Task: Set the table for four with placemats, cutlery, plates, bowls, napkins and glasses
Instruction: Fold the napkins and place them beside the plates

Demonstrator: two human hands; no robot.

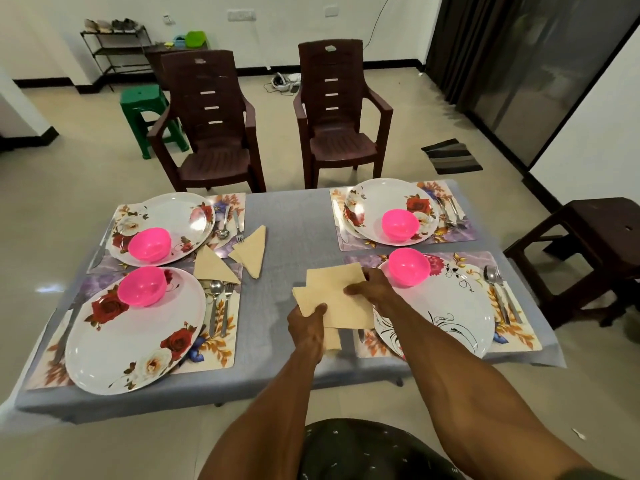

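From the head camera I am looking down on the worktop [287, 220], which is carrying four floral placemats under a grey-blue cloth setting. My left hand [308, 327] is gripping the near edge of a beige napkin [343, 303], thumb curled over the top of the cloth, with a strip of the same fabric hanging below the fingers. My right hand [372, 287] is pinching the far right edge of that napkin, fingers bent onto it, just beside the near-right plate [450, 306]. The napkin is lying partly unfolded between the two near settings, overlapping the left edge of the near-right placemat [519, 327].

A pink bowl [408, 266] is sitting on the far rim of that plate, and a spoon and fork [497, 289] are lying to its right. On the left, the near-left plate [135, 330] is carrying another pink bowl [142, 285], with cutlery [220, 303] beside it. Two folded napkins [213, 266] and [252, 249] are resting as triangles between the left settings and the middle of the worktop. The far-left plate [173, 223] and far-right plate [388, 209] are each holding a pink bowl too. Two brown chairs [211, 123] are standing beyond the far edge.
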